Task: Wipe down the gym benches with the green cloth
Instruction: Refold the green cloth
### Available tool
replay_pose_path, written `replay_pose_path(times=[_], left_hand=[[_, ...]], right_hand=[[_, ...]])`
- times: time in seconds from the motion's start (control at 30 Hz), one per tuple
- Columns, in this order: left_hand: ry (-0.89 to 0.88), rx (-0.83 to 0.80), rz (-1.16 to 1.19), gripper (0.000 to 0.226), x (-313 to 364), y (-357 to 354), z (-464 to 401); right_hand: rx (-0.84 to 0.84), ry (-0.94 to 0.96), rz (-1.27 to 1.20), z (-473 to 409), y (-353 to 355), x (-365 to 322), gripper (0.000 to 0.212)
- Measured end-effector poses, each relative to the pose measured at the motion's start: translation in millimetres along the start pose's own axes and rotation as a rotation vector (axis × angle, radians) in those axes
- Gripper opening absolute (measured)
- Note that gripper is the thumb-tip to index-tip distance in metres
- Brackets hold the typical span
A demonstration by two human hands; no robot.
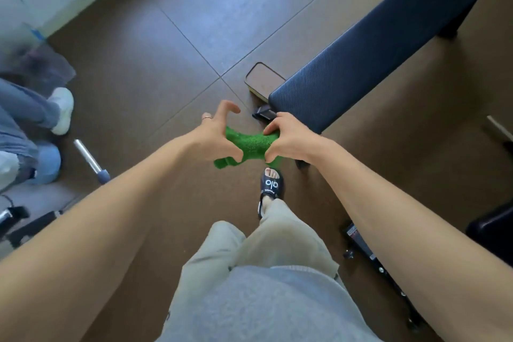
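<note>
1. I judge the step in hand to be readying the green cloth (248, 146): it is held in the air between both hands, bunched in the middle, over the brown floor (144, 64) just short of the near end of the dark blue bench (374, 55). It touches no bench yet.
2. My left hand (215, 137) pinches the cloth's left end with thumb and lower fingers; the forefinger arches free above it.
3. My right hand (287, 139) grips the right end, fingers curled round the fabric, and lies just beside the bench's near corner.
4. No wiping looks started. The next move, as I read it, calls for spreading or folding the cloth flat, then carrying it right and forward onto the near end of the pad.
5. Edges: the pad runs from its near corner away toward the upper right; its long left edge faces open floor.
6. Room: a flat box (263, 80) lies on the floor against the near corner, my sandalled foot (270, 189) is under the cloth, and a metal bar (90, 158) and another person's legs (33, 108) sit well apart to the left.
</note>
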State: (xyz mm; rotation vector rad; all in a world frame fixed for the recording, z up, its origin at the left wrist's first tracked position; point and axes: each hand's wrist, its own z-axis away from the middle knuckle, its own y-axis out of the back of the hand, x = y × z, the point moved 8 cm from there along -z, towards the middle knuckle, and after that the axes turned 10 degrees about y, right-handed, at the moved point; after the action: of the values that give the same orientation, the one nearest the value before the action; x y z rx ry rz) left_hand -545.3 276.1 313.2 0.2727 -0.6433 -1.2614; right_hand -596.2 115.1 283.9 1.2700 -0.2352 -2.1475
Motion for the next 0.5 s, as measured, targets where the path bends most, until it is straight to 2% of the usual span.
replay_pose_path(times=[0.07,0.23,0.37,0.5], left_hand=[[-0.018,0.002,-0.112,0.081,18.3,20.9,-30.0],[-0.167,0.008,-0.354,0.064,60.7,60.3,-106.3],[-0.275,0.014,-0.505,0.040,85.4,87.9,-177.7],[-0.497,-0.043,-0.542,0.022,104.4,112.4,-253.3]], right_hand=[[-0.046,0.007,0.084,-32.7,12.5,-2.7,0.059],[0.031,0.005,0.107,-100.4,51.0,-11.7,0.039],[0.126,-0.081,0.112,-156.6,78.4,-6.7,0.023],[0.194,-0.229,0.009,-216.0,94.3,11.0,0.012]])
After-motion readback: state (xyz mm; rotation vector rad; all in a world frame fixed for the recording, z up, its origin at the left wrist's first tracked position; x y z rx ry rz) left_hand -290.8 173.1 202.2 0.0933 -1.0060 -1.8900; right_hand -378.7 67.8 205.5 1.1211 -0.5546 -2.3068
